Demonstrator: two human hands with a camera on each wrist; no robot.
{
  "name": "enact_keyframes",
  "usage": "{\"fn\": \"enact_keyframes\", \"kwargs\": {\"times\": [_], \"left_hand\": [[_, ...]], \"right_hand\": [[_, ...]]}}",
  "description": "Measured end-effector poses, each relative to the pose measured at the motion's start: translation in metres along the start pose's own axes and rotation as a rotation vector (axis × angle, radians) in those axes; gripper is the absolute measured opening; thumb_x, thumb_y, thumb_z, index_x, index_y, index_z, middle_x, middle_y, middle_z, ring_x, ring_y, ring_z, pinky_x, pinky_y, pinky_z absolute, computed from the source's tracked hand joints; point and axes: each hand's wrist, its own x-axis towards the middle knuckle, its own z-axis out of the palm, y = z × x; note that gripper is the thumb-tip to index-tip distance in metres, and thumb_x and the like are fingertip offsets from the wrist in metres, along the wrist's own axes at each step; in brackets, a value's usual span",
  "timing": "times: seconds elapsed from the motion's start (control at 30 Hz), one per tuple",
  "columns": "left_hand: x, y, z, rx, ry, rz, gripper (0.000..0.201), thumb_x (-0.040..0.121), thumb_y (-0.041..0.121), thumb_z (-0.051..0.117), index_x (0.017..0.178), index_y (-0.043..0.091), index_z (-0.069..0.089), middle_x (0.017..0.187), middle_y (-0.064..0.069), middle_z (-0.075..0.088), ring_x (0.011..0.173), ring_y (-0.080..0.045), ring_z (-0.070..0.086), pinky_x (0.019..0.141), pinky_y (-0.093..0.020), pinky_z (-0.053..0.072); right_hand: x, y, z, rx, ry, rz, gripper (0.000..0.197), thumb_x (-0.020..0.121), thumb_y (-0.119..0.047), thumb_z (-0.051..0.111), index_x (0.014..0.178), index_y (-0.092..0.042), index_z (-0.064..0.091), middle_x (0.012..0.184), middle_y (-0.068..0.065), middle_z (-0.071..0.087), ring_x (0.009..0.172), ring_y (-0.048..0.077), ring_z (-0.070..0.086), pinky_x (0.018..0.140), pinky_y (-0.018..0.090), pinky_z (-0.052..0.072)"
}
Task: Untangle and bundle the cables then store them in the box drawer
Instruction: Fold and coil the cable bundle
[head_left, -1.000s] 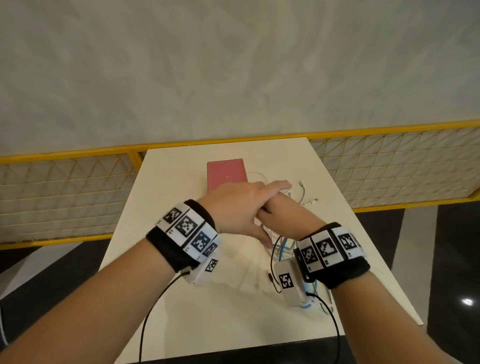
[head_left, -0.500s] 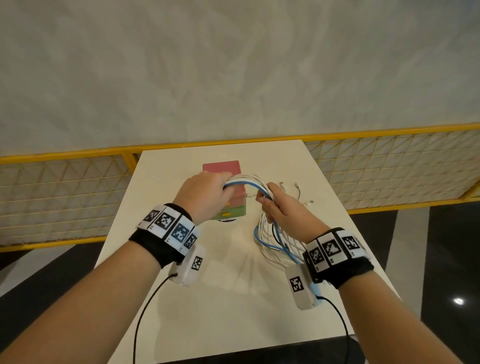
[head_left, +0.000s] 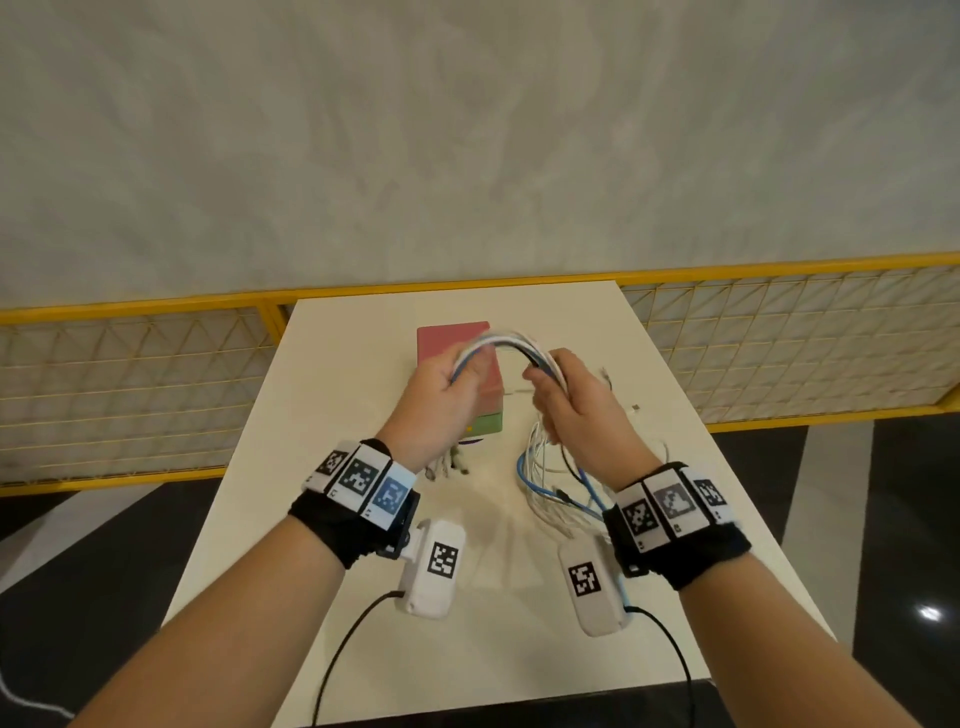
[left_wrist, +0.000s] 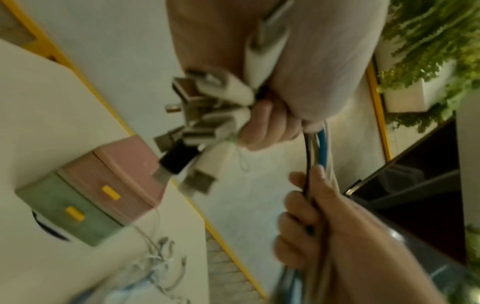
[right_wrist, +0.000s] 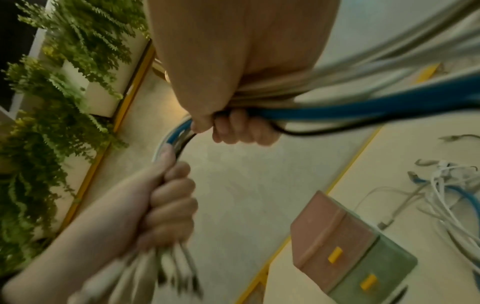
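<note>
A bundle of white, blue and black cables (head_left: 511, 345) arches in the air between my two hands. My left hand (head_left: 457, 374) grips one side in a fist, in front of the box; the plug ends (left_wrist: 207, 115) stick out below it. My right hand (head_left: 550, 379) grips the other side, and the slack cable loops (head_left: 550, 483) hang down from it onto the table. The box (head_left: 447, 338) has a pink upper drawer and a green lower drawer (left_wrist: 78, 205), both shut, each with a yellow handle.
The cream table (head_left: 337, 441) stands against a yellow mesh fence (head_left: 130, 384). A few loose thin cables (head_left: 634, 408) lie right of the box. Black wrist-camera cords trail off the near table edge. Green plants (right_wrist: 52, 92) show in the wrist views.
My hands were crossed low over the cables a second ago. They have since lifted the bundle and moved apart, stretching it into an arch above the box.
</note>
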Motion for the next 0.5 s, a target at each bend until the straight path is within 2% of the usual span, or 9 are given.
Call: {"fn": "enact_keyframes", "kwargs": {"times": [0.1,0.17,0.2,0.23,0.3,0.37,0.4,0.43,0.5], "left_hand": [[0.003,0.004,0.004,-0.050,0.139,0.028,0.028,0.104,0.036,0.039,0.091,0.027,0.062,0.045,0.013,0.043,0.038,-0.001,0.036,0.041,-0.020,0.030],[-0.001,0.008,0.011,-0.050,0.081,0.033,0.029,0.100,0.042,0.044,0.091,0.022,0.064,0.051,0.013,0.051,0.045,-0.003,0.045,0.043,-0.024,0.039],[-0.005,0.012,0.015,-0.049,0.050,0.034,0.034,0.095,0.047,0.050,0.085,0.017,0.061,0.055,0.003,0.051,0.047,-0.009,0.047,0.044,-0.029,0.041],[-0.009,0.015,0.019,-0.053,0.022,0.041,0.035,0.089,0.051,0.055,0.077,0.018,0.057,0.055,-0.008,0.045,0.046,-0.016,0.043,0.043,-0.030,0.037],[-0.012,0.014,0.024,-0.034,0.016,0.067,0.026,0.078,0.051,0.066,0.067,0.030,0.056,0.056,-0.011,0.040,0.047,-0.022,0.035,0.046,-0.029,0.031],[-0.013,0.012,0.024,-0.017,0.019,0.080,0.027,0.069,0.057,0.074,0.064,0.035,0.059,0.057,-0.016,0.046,0.054,-0.020,0.045,0.052,-0.029,0.038],[-0.012,0.012,0.024,-0.010,0.022,0.066,0.032,0.066,0.060,0.076,0.067,0.033,0.058,0.063,-0.017,0.054,0.060,-0.019,0.052,0.059,-0.032,0.043],[-0.010,0.010,0.025,-0.030,0.032,0.028,0.031,0.068,0.057,0.078,0.071,0.032,0.060,0.070,-0.015,0.060,0.068,-0.019,0.057,0.067,-0.036,0.048],[-0.006,0.007,0.027,-0.062,0.045,-0.035,0.015,0.082,0.036,0.076,0.071,0.031,0.066,0.073,0.007,0.067,0.075,-0.009,0.063,0.082,-0.039,0.052]], "right_hand": [[-0.008,-0.002,0.010,-0.018,-0.070,0.013,0.020,0.101,-0.026,0.033,0.098,-0.009,0.043,0.068,0.003,0.050,0.048,0.009,0.044,0.052,0.031,0.043],[-0.007,-0.006,0.014,-0.039,-0.059,-0.012,0.018,0.101,-0.024,0.032,0.096,-0.011,0.042,0.067,-0.002,0.048,0.049,0.005,0.044,0.051,0.022,0.038],[-0.006,-0.010,0.016,-0.059,-0.066,-0.025,0.013,0.102,-0.022,0.032,0.095,-0.015,0.041,0.066,-0.007,0.047,0.051,0.001,0.045,0.052,0.017,0.035],[-0.005,-0.013,0.018,-0.074,-0.089,-0.036,0.010,0.101,-0.018,0.032,0.095,-0.019,0.040,0.065,-0.010,0.045,0.052,-0.001,0.046,0.052,0.015,0.034],[-0.004,-0.016,0.019,-0.113,-0.151,-0.048,0.022,0.098,-0.008,0.032,0.082,-0.022,0.038,0.060,-0.009,0.040,0.048,0.005,0.041,0.051,0.019,0.031],[-0.004,-0.017,0.019,-0.176,-0.198,-0.061,0.039,0.094,0.001,0.034,0.068,-0.028,0.035,0.057,-0.008,0.036,0.049,0.007,0.034,0.051,0.023,0.027],[-0.005,-0.018,0.019,-0.209,-0.215,-0.075,0.040,0.093,0.002,0.036,0.068,-0.030,0.036,0.058,-0.009,0.036,0.050,0.006,0.034,0.051,0.021,0.027],[-0.005,-0.018,0.020,-0.230,-0.226,-0.096,0.034,0.093,0.000,0.037,0.073,-0.027,0.043,0.060,-0.009,0.040,0.052,0.006,0.038,0.052,0.021,0.030],[-0.006,-0.017,0.022,-0.160,-0.243,-0.098,0.014,0.094,-0.007,0.040,0.095,-0.015,0.051,0.075,-0.003,0.055,0.066,0.010,0.054,0.060,0.026,0.045]]}}
